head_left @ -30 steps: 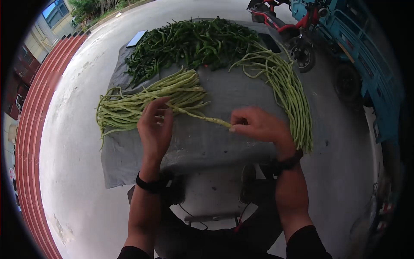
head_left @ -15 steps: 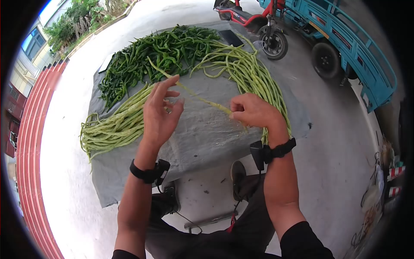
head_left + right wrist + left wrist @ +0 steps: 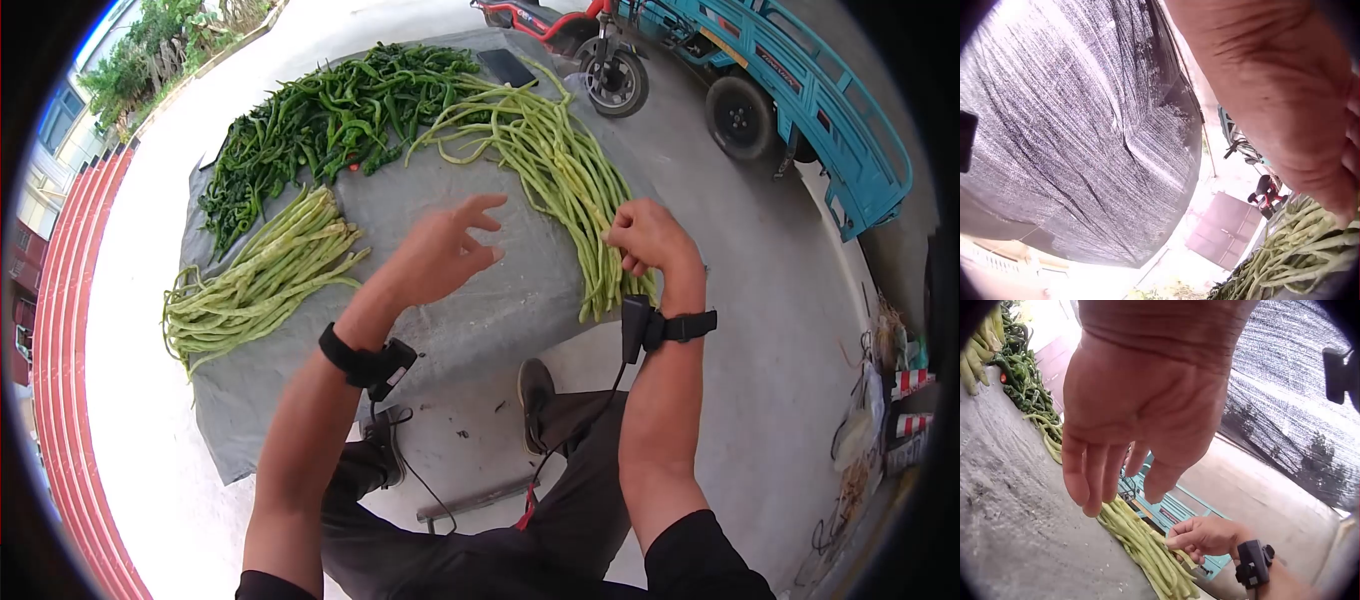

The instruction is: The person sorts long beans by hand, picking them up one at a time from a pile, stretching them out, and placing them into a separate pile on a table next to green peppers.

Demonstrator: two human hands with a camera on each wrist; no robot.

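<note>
My right hand is at the near end of the right-hand bundle of long beans, its fingers curled. In the left wrist view its thumb and forefinger pinch a long bean that lies along that bundle. My left hand hangs over the middle of the grey cloth, fingers loosely spread and holding nothing. A second bundle of long beans lies on the left of the cloth. In the right wrist view the palm hides most of the fingers, with beans below.
A heap of green peppers spreads along the cloth's far side. A dark phone lies behind the right bundle. Beyond the cloth stand a red scooter and a teal cargo tricycle. Red steps run along the left.
A long bean has gone from the left bundle to the right one in my right hand. My left hand let go of it and moved right. The head view has turned right.
</note>
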